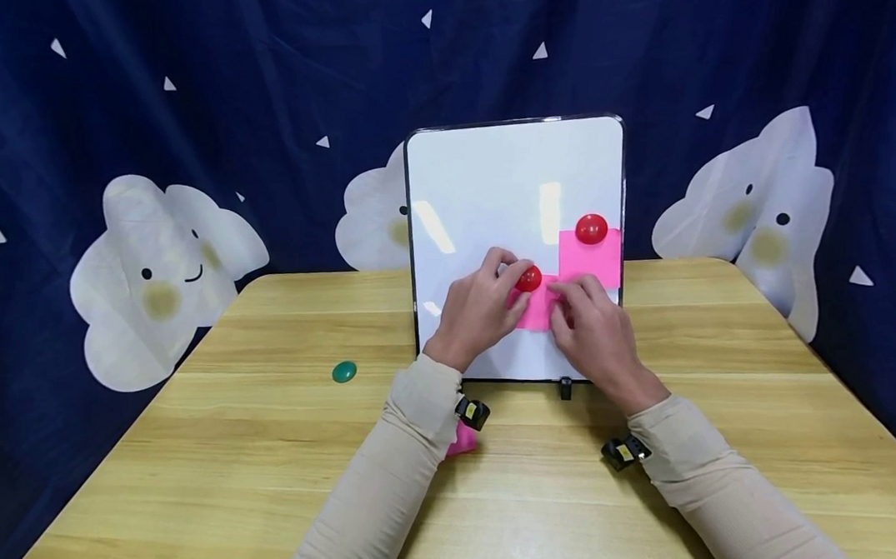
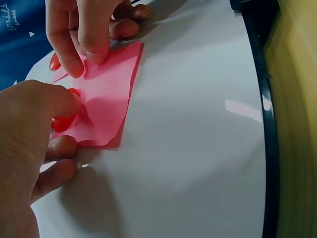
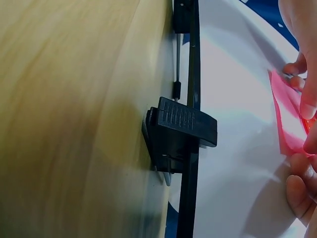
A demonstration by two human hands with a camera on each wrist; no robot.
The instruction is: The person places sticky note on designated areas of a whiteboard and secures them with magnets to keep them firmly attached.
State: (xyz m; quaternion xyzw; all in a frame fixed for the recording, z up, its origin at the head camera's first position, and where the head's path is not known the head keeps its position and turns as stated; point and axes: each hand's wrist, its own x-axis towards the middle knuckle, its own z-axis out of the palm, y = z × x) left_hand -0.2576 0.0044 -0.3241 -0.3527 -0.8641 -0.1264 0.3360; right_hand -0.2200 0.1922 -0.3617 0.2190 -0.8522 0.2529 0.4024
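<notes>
On the upright whiteboard (image 1: 489,190), a pink sticky note (image 1: 534,308) lies low and right of centre, its lower edge lifting from the board. My left hand (image 1: 479,307) pinches a round red magnet (image 1: 529,278) at the note's upper left part. At the note's right side, my right hand (image 1: 596,332) holds the paper with bent fingers, and the paper creases by the fingertips. A second pink note (image 1: 590,262), up and to the right, has another red magnet (image 1: 591,228) over its top edge. Fingers partly hide the lower note.
A green magnet (image 1: 344,372) lies on the wooden table (image 1: 260,455), left of the board. Something pink (image 1: 462,440) shows behind the left forearm. Black clips (image 3: 181,124) hold the board's bottom edge. A dark blue curtain (image 1: 488,56) hangs behind.
</notes>
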